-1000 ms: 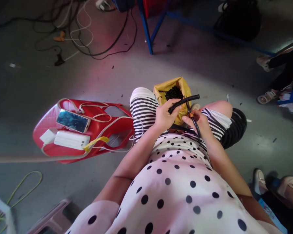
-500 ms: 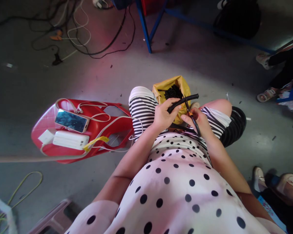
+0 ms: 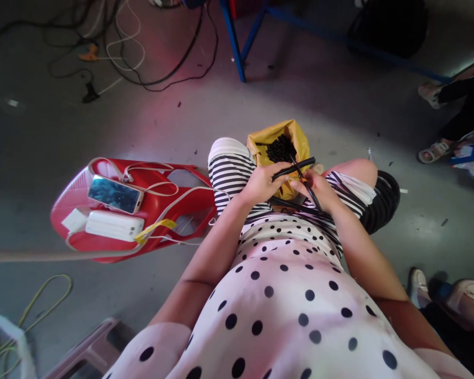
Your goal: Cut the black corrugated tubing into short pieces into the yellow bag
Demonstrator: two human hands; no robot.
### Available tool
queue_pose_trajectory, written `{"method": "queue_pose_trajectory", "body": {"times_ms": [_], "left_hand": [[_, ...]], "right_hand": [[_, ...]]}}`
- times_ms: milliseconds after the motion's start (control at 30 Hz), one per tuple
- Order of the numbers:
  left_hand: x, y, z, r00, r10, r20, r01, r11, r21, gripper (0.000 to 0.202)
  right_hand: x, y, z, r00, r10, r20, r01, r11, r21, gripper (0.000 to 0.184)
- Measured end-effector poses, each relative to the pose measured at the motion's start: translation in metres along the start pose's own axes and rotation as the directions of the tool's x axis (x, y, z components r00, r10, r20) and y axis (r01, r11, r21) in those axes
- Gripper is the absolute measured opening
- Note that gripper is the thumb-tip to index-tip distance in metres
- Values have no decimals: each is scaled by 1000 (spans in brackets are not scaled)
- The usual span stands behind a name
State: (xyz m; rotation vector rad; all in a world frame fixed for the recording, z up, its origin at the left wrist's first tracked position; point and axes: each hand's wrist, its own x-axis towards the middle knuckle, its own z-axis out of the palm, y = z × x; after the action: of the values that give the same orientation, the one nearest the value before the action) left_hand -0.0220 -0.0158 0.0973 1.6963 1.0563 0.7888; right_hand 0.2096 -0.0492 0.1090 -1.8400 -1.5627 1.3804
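Note:
My left hand [image 3: 265, 181] is closed round a black ribbed corrugated tube [image 3: 287, 170], whose free end points right. In my right hand [image 3: 316, 188] is a pair of scissors [image 3: 312, 198] with dark handles and a bit of orange near the pivot. The scissor blades cross the tube a little short of its free end. Just beyond my hands, between my knees, stands a yellow bag [image 3: 300, 138] with many short black pieces [image 3: 279, 149] inside. A coil of black tube [image 3: 384, 202] lies beside my right knee.
To my left a red plastic stool [image 3: 166, 205] holds a phone [image 3: 114, 193], a white power bank [image 3: 112, 225] and cables. Tangled cords [image 3: 142, 79] lie on the floor ahead, near a blue metal frame [image 3: 237, 47]. Other people's feet [image 3: 434, 150] are at the right.
The tube's free end has shifted slightly left and down, and both hands have moved a little with it. The scissors are still across the tube.

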Motion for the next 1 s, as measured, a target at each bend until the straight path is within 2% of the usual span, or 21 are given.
{"method": "queue_pose_trajectory", "body": {"times_ms": [133,333,600,733,833,933,1000], "left_hand": [[2,-19,6,1000,-13,-12,12,1000,-27,33],[13,-42,15,987,-125,-105,117,990,-76,30],[26,-72,27,961,-215,-176,189,970,-152,28],[26,-77,27,976,-191,-107,175,974,-141,30],[25,-76,28,983,-171,-73,162,980,-115,30],[26,-76,34,974,-204,-97,193,975,-110,27],[28,-79,40,959,-237,-156,214,965,-150,21]], "right_hand": [[9,5,4,999,-2,38,3,999,-49,68],[28,12,16,999,32,-19,-33,998,-48,66],[56,22,23,998,31,-59,-37,995,-92,72],[60,23,18,997,81,-3,-81,993,-84,68],[62,22,13,998,57,22,-54,992,-116,66],[67,23,12,998,41,-43,-48,983,-179,68],[71,25,14,994,63,-92,-77,984,-161,70]]}}
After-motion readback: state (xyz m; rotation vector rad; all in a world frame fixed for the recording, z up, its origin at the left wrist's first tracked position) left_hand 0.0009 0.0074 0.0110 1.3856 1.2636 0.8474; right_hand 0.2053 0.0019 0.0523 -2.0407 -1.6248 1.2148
